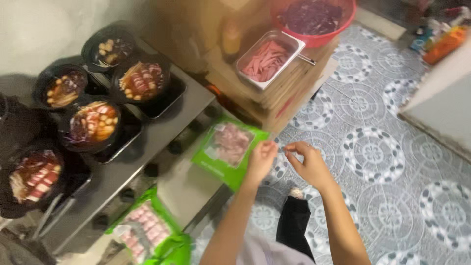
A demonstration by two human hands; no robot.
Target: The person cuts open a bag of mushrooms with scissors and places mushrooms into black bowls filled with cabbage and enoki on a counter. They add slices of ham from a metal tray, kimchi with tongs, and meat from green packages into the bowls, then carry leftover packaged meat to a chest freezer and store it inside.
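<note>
The left hand (261,159) pinched the near corner of a green packet of sliced meat (229,149), fingers closed on its edge. The packet lay flat on the steel surface (189,189), its right end overhanging the surface edge. The right hand (308,162) was held just beside the left, fingers curled with thumb and forefinger drawn together. Motion blur prevented telling whether the right hand held anything or touched the packet.

A second green meat packet (147,230) lay nearer the viewer on the same surface; its lower part was cut off by the frame edge. Five black bowls of mixed food stood on a stove (162,105) to the left. The nearest bowl (34,176) was partly cut off at the left border, and the contents of the farthest bowl (109,49) were too blurred to identify.

A metal tray of pink strips (269,59) rested on a stack of cardboard boxes (274,100) beyond the packet. A red basin (314,19) of dark matter stood behind it, cropped at the top. Objects in the upper right corner were indistinct. The patterned tile floor (382,157) lay below both hands, and one dark trouser leg (294,223) was visible.
</note>
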